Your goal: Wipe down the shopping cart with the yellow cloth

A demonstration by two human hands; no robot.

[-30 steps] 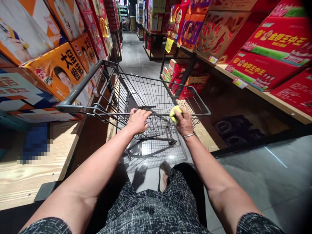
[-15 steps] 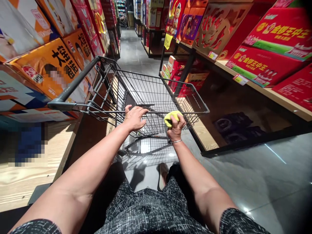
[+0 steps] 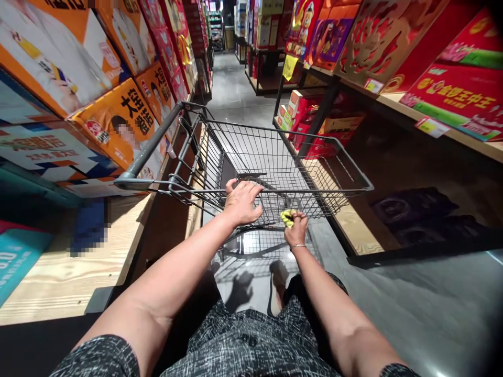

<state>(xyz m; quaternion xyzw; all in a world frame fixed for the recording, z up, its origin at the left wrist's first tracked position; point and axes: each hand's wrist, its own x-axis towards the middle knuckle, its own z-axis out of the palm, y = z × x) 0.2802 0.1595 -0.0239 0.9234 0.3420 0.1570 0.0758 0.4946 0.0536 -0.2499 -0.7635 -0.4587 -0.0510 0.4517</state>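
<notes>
A dark grey wire shopping cart (image 3: 275, 189) stands sideways in front of me, its handle to the left. My left hand (image 3: 242, 203) is at the near top rim, palm down, with its thumb apart and fingers stretched over the wire. It holds nothing that I can see, and how firmly it touches the rim I cannot tell. Lower and to the right, my right hand (image 3: 297, 230) pinches a crumpled yellow cloth (image 3: 288, 217) against or just before the near side of the basket. The fingers partly cover the cloth.
Orange boxes (image 3: 112, 125) are stacked on a wooden shelf (image 3: 58, 285) at left. The right shelf carries red gift boxes (image 3: 456, 99), with dark purple packages (image 3: 414, 209) beneath. A tiled aisle (image 3: 230, 78) runs ahead between displays.
My right hand has moved down with the cloth, from the rim to the basket's side. The view has shifted, so the cart and shelves appear further right. My left hand stays at the rim.
</notes>
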